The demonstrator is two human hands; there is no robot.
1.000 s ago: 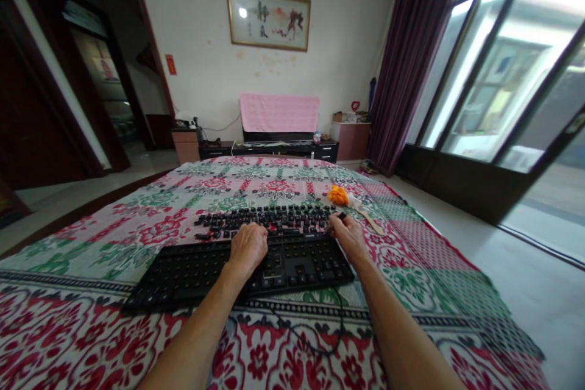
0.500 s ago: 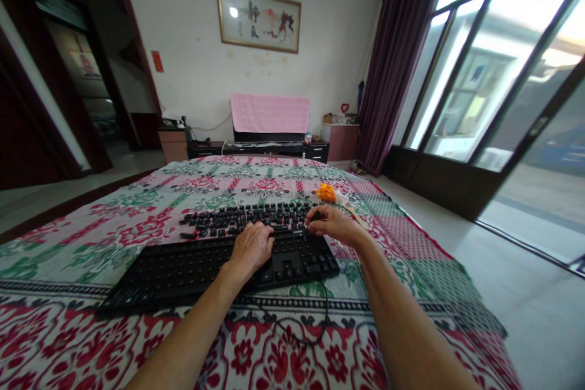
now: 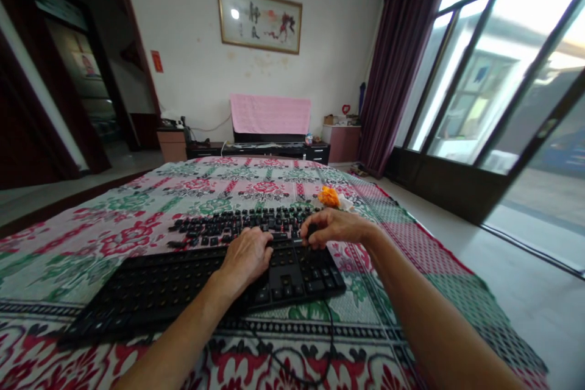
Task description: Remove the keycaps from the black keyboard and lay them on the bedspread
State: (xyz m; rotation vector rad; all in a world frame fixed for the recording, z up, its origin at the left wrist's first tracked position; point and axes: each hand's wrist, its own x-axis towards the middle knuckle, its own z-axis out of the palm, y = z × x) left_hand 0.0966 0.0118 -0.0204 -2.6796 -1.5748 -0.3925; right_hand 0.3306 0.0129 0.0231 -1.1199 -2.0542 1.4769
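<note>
A black keyboard (image 3: 155, 283) lies tilted across the patterned cloth, with most of its keys bare and some keycaps on the number pad and bottom row. My left hand (image 3: 249, 253) rests across its middle, fingers curled at the far edge and gripping it. Over the upper number pad, my right hand (image 3: 336, 228) pinches a small black keycap (image 3: 312, 230), partly hidden by the fingers. Just beyond the keyboard, several loose black keycaps (image 3: 205, 228) lie spread in rows, some hidden behind my hands.
An orange fluffy thing (image 3: 329, 196) with white material beside it lies past my right hand. The keyboard's cable (image 3: 331, 341) loops over the patterned cloth (image 3: 137, 201) near me. A low black cabinet (image 3: 205, 150) and a pink cloth (image 3: 269, 113) are at the far wall.
My right hand has moved from the loose keycaps toward me, over the number pad, with the keycap in its fingers. The keyboard appears slightly nearer; my left hand stays on it.
</note>
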